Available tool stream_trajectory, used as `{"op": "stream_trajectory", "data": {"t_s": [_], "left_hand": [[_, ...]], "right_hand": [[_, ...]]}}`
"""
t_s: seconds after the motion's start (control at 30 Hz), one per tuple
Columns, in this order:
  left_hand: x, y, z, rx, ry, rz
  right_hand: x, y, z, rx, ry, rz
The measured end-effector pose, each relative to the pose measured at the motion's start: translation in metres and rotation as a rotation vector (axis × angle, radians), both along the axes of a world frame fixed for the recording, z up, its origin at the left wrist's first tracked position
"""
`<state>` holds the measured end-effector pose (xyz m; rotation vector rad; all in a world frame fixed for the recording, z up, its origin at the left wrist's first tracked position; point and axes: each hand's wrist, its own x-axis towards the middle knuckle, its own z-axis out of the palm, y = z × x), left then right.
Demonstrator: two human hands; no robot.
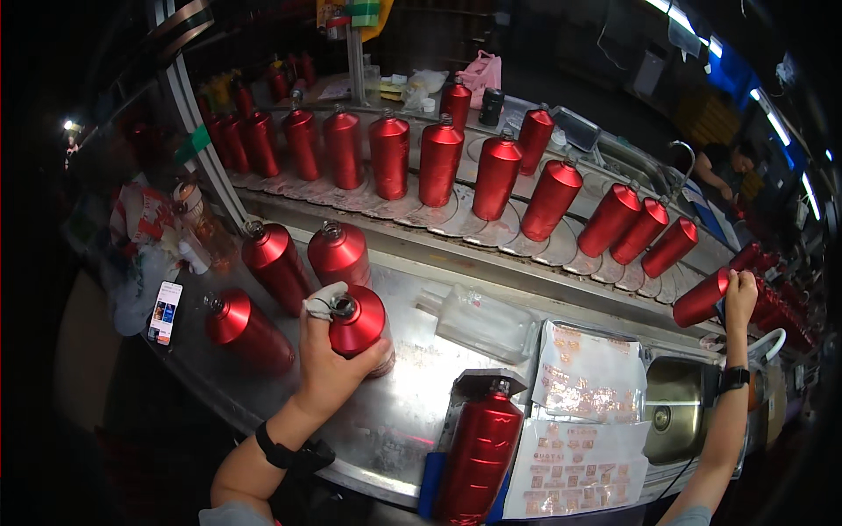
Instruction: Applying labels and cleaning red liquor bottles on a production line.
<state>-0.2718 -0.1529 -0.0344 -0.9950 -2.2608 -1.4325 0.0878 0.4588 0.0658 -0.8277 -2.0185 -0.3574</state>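
Observation:
Near the middle of the steel bench, my left hand is closed around the shoulder of a red metallic bottle. A whitish wrap covers a fingertip beside its clear neck. Far to the right, my right hand grips another red bottle, which lies tilted beside the conveyor's end; the fingers are partly hidden behind it. Around my left hand stand more red bottles, with one leaning at the left. In front of me a red bottle reclines in a blue and metal holder.
A chain conveyor carries a row of upright red bottles across the back. On the bench are a clear glass bottle, sticker sheets, a small sink and a lit phone. A metal post rises at left. A co-worker is at the far right.

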Motion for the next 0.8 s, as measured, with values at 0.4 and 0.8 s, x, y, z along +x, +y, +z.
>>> {"op": "stream_trajectory", "data": {"t_s": [0.4,0.8], "left_hand": [[-0.026,-0.078,0.03,0.044,-0.074,0.119],[-0.025,-0.073,0.043,0.037,0.001,0.135]], "right_hand": [[-0.218,-0.347,0.135,-0.401,-0.229,0.841],[-0.365,-0.484,0.018,-0.478,-0.627,1.042]]}}
